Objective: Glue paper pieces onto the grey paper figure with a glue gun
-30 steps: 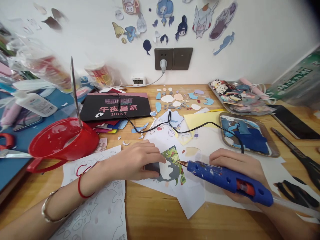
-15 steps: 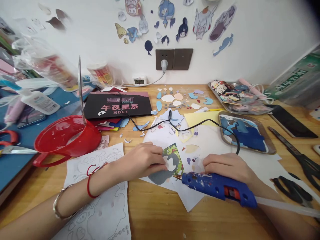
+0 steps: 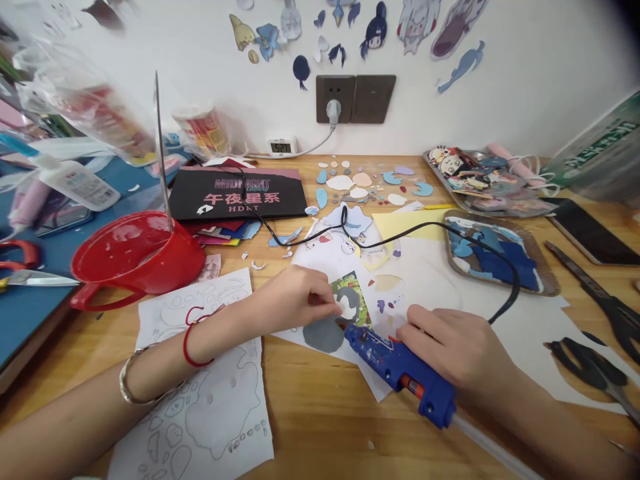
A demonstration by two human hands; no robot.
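Note:
My right hand is wrapped round a blue glue gun, whose tip points left at a grey paper cutout. A clear glue stick sticks out of the gun's back. My left hand is closed, thumb and fingertips pinched at a small white piece above the grey paper. Beneath these pieces lies a green patterned card, partly covered, on white paper. The black cord runs across the desk from the gun's side.
A red cup and a drawn sheet are at the left. Behind are a black box and several paper cutouts. At the right are a blue-stained tray, a phone and black scissors.
The glue gun has tilted, its tip moving left and up to the grey paper. My left hand has lifted slightly, showing more of that paper. The camera view has shifted downward.

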